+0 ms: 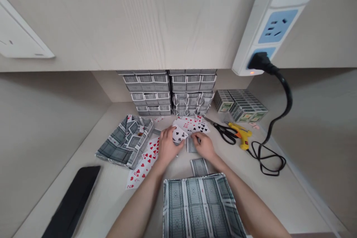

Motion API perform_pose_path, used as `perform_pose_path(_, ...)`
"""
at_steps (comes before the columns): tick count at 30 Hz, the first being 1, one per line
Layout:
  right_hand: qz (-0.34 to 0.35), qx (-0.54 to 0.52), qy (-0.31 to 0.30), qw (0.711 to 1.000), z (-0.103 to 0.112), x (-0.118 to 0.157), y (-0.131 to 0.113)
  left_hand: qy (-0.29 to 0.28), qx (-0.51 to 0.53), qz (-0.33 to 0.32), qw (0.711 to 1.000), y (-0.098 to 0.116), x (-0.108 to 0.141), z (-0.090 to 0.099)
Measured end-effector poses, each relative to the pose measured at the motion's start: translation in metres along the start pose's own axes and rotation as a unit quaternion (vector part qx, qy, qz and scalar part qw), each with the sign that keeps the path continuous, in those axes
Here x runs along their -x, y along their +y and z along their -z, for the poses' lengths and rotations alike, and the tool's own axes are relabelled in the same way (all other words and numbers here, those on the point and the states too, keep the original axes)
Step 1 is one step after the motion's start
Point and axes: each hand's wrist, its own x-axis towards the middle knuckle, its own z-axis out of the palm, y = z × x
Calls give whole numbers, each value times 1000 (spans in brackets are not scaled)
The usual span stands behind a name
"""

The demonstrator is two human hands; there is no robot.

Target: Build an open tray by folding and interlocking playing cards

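My left hand (168, 146) holds a black-suited card (179, 134) between thumb and fingers, at the middle of the table. Just right of it, my right hand (203, 144) is bent with thumb and fingertips pinched together beside the card pile; what they hold, if anything, is too small to tell. Face-up cards (192, 123) lie spread behind the hands. Red heart cards (143, 163) fan out left of my left hand. A face-down card (199, 167) lies in front of my right hand, behind a large box made of cards (199, 204) between my forearms.
At left are an open card-made tray (114, 150) and a black phone-like slab (74, 199). Card-built blocks (152, 98) stack at the back. Black scissors (227, 133), a yellow glue gun (243, 135) and its looped cable lie right. Boxed decks (242, 106) stand behind them; a power strip (267, 33) hangs above.
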Motion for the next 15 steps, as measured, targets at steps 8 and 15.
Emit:
perform_pose_path(8, 4, -25, 24, 999, -1, 0, 2, 10, 32, 3, 999, 4, 0, 2)
perform_pose_path(15, -7, -24, 98, 995, 2, -1, -3, -17, 47, -43, 998, 11, 1, 7)
